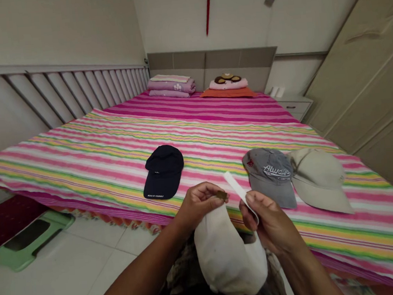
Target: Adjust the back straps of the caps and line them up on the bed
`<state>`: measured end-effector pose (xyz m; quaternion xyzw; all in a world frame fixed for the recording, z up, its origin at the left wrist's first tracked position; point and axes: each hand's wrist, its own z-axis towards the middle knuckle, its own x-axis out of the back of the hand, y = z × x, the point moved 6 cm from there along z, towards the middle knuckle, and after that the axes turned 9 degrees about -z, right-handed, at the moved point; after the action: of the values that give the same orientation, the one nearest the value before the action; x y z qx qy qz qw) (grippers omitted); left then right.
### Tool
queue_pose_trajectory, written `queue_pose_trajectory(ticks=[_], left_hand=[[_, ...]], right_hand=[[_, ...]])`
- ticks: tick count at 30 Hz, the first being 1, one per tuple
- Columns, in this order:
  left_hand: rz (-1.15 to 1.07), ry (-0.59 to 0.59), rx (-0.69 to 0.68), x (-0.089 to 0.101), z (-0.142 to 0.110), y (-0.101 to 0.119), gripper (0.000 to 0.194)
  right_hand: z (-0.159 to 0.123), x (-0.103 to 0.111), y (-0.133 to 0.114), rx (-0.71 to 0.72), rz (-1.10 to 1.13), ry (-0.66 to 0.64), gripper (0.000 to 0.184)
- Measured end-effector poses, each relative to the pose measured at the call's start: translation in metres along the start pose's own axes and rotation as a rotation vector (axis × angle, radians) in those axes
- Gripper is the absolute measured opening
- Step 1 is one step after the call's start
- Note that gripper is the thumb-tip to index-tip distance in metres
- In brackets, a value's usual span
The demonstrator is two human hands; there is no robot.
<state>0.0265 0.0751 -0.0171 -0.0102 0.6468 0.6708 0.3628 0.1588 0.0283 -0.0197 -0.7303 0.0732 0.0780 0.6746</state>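
Left hand [205, 201] pinches the buckle [222, 194] of the white cap [224, 256], right hand [269, 221] its strap [235, 186]; fastening seems in hand, threading needing alignment.

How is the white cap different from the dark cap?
Color: the white cap is pale, while the dark cap is nearly black.
Place: the white cap is held up by the left hand and right hand; the dark cap lies on the striped bedspread.
Writing: the dark cap has small white letters on its brim; none show on the white cap from here.
Both are caps.
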Motion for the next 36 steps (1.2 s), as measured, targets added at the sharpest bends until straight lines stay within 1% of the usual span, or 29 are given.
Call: queue_pose_trajectory(ticks=[2, 3, 6, 12, 17, 21, 25, 27, 30, 33, 36], left_hand=[[-0.208, 0.038, 0.062, 0.003, 0.001, -0.007, 0.026], [-0.272, 0.052, 0.069, 0.004, 0.002, -0.009, 0.027], [-0.368, 0.07, 0.072, 0.004, 0.004, -0.011, 0.028], [-0.365, 0.112, 0.125, 0.006, 0.006, -0.017, 0.031], [-0.35, 0.142, 0.12, 0.008, 0.006, -0.016, 0.033], [-0.336, 0.141, 0.115, 0.007, 0.005, -0.016, 0.032], [-0.306, 0.129, 0.097, 0.007, 0.005, -0.014, 0.032], [-0.29, 0.123, 0.09, 0.007, 0.004, -0.013, 0.032], [-0.252, 0.091, 0.079, 0.005, 0.003, -0.01, 0.031], [-0.198, 0.024, 0.062, 0.001, 0.002, -0.009, 0.029], [-0.136, -0.065, 0.037, -0.005, 0.001, -0.009, 0.027]], right_hand=[[-0.001, 0.004, -0.003, -0.028, 0.031, 0.004, 0.027], [-0.002, 0.005, -0.004, -0.048, 0.046, -0.01, 0.026], [-0.004, 0.007, -0.005, -0.103, 0.09, -0.034, 0.03], [-0.007, 0.008, -0.001, -0.126, 0.131, -0.023, 0.03], [-0.006, 0.009, 0.001, -0.131, 0.132, -0.015, 0.029], [-0.005, 0.008, 0.002, -0.137, 0.123, -0.016, 0.026], [-0.006, 0.008, 0.004, -0.149, 0.112, -0.021, 0.029], [-0.007, 0.008, 0.003, -0.141, 0.057, -0.04, 0.029], [-0.008, 0.007, -0.001, -0.125, -0.13, -0.112, 0.025], [-0.008, 0.008, -0.008, -0.109, -0.329, -0.184, 0.026], [-0.008, 0.009, -0.019, -0.062, -0.451, -0.207, 0.028]])
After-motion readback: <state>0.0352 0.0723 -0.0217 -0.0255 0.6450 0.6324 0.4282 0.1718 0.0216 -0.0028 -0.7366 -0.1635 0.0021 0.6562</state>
